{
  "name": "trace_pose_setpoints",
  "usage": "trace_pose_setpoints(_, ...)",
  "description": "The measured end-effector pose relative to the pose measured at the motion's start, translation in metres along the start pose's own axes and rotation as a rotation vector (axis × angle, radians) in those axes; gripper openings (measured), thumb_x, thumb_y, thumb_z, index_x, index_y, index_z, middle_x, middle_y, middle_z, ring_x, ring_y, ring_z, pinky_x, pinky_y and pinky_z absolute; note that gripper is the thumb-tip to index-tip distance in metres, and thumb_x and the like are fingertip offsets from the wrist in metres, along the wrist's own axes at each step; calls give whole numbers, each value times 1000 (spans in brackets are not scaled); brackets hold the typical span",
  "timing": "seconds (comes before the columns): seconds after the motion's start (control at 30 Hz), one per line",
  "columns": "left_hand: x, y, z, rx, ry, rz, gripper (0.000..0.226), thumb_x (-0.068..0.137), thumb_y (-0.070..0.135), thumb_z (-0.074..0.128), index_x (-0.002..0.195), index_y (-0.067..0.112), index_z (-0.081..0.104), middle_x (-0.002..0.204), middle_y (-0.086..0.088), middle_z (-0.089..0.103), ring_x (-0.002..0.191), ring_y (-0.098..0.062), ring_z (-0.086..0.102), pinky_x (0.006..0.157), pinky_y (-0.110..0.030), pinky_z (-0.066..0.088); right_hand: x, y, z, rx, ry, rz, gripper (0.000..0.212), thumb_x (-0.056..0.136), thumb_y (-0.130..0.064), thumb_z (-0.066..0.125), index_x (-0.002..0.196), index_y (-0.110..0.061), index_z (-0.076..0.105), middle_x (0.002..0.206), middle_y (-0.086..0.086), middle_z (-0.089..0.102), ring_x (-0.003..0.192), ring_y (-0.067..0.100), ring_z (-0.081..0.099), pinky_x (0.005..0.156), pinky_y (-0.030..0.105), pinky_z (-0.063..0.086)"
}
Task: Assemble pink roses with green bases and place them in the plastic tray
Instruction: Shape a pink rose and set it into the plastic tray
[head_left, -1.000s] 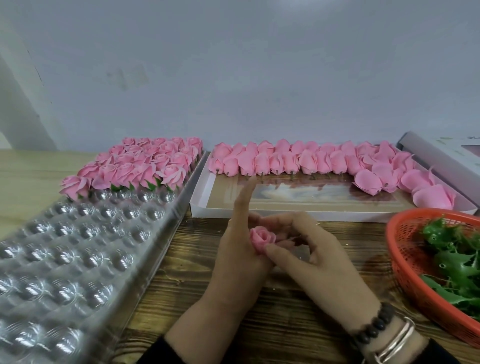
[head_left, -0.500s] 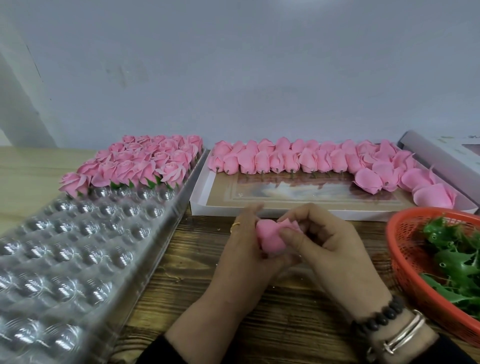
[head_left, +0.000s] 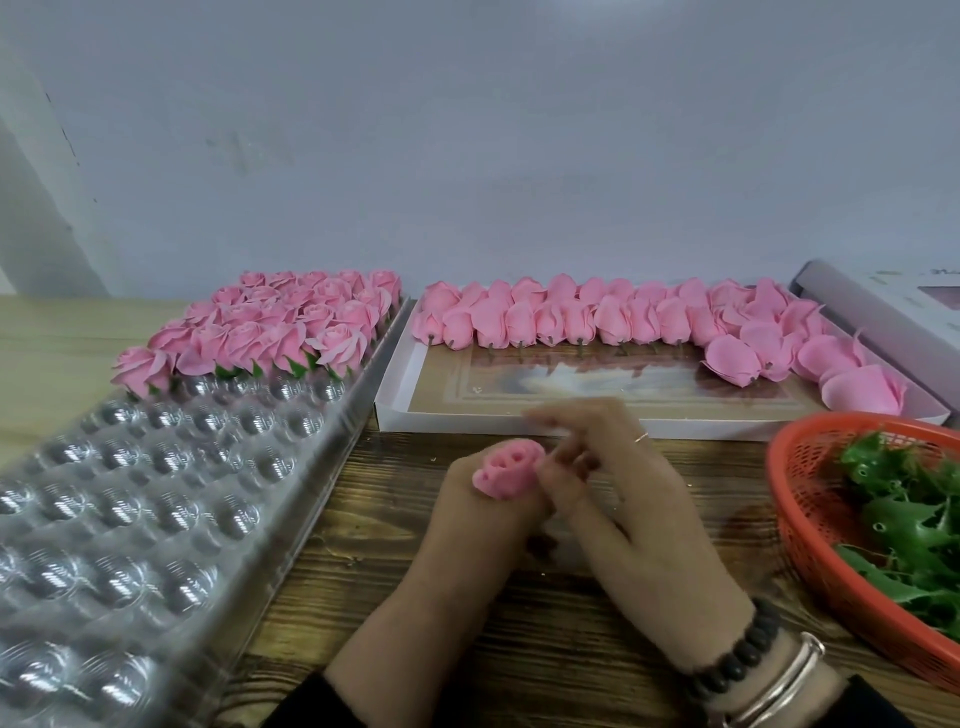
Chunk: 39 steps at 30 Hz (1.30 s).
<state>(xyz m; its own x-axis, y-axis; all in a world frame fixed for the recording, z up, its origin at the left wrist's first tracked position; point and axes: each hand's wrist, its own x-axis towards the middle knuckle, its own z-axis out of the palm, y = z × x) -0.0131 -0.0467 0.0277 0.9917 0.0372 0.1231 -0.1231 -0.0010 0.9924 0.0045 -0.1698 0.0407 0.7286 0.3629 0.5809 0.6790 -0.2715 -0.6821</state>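
My left hand (head_left: 467, 525) curls round the pink rose (head_left: 508, 466), holding it just above the wooden table so its top faces me. My right hand (head_left: 623, 499) works at its petals; the fingertips blur, so I cannot tell whether they pinch. The green bases (head_left: 914, 514) wait in the orange basket (head_left: 795, 525), the plastic tray (head_left: 156, 499) to my left.

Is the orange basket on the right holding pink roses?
No. The orange basket holds only green bases; the pink roses lie in the white box.
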Motion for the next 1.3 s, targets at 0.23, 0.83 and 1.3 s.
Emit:
trace_pose_setpoints(0.23, 3, 1, 5, -524, 179, -87, 32, 69, 25, 68, 89, 1, 62, 77, -15, 61, 70, -22, 62, 61, -29, 53, -2, 6, 18, 260, -30, 326, 42, 70, -1, 72, 92, -27, 48, 89, -6, 62, 81, 0, 60, 75, 11, 45)
trace_pose_setpoints(0.83, 5, -5, -3, -618, -35, -143, 39, 52, 46, 85, 55, 14, 62, 85, -8, 69, 80, -20, 67, 68, -33, 55, 0, 2, 4, 414, -229, 509, 11, 82, -22, 64, 84, -13, 71, 79, 14, 69, 70, 10, 62, 69, 20, 49)
trace_pose_setpoints(1.3, 4, -2, -9, 434, 19, 122, 94, 71, 8, 76, 127, 52, 15, 86, 19, 67, 83, 12, 61, 67, -1, 43, 0, 6, -6, 90, -300, 133, 40, 80, -21, 67, 111, -43, 57, 107, -22, 54, 105, -1, 52, 89, 15, 42)
